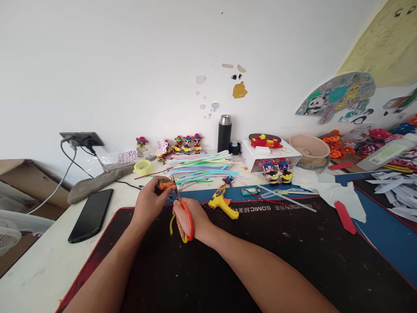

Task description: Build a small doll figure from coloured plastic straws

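My left hand (150,199) is closed on a small orange fuzzy piece (166,185), pinched between thumb and fingers; its exact kind is hard to make out. Scissors (190,219) with red and yellow handles are gripped in my right hand (193,218). Their blades point up and away, right beside the orange piece; whether they touch it I cannot tell. Just right of my right hand lies a yellow hot glue gun (223,203) on the black mat (260,243). Behind both hands is a pile of pastel pipe cleaners (202,167).
A black phone (91,215) lies at the left. Several small figurines (187,144), a black thermos (224,134) and a white box (272,155) stand along the wall. A bowl (309,148), a red nail file (345,217) and paper strips (395,191) are at the right.
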A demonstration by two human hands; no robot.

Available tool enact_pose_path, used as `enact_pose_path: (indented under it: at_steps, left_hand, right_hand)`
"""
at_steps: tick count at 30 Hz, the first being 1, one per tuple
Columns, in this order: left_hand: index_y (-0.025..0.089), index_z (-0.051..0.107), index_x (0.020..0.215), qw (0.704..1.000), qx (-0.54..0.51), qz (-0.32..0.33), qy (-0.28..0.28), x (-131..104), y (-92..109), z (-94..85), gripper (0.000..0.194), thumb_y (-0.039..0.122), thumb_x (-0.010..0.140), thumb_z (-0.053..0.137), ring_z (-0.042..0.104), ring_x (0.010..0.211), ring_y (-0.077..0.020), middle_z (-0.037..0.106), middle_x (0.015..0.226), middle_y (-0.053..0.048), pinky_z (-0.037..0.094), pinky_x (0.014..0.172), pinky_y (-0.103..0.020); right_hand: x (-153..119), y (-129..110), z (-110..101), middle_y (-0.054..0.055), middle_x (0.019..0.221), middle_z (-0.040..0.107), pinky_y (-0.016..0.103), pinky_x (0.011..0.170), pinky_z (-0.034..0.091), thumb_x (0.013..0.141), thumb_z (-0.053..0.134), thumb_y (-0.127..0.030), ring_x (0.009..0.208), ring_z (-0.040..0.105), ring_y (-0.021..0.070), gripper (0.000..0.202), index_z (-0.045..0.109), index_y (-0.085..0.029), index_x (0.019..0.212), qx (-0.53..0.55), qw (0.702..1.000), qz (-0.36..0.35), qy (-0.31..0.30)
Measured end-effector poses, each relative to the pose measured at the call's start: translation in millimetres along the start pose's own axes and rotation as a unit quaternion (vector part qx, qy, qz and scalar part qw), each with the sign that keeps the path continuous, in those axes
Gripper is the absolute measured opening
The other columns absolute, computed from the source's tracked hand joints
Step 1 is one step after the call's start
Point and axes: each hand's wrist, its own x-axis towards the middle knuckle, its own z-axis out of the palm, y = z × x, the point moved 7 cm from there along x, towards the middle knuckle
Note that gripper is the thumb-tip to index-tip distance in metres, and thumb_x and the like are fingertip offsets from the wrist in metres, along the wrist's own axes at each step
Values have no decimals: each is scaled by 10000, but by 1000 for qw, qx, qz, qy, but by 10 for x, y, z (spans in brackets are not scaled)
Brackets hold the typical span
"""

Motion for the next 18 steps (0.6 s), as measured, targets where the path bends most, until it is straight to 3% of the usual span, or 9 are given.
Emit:
enact_pose_path:
  at_steps: [18]
  left_hand:
    - [244, 694, 1010, 1000, 9, -1, 7, -6, 24, -12, 338, 532, 836, 717, 698, 790, -244, 776, 906, -38, 547, 749, -331]
  right_hand:
    - [-75, -140, -45, -70, 465, 509, 205, 417, 381, 1085, 381, -346, 308, 496, 104, 364, 544, -206, 791, -15, 1000, 7, -4]
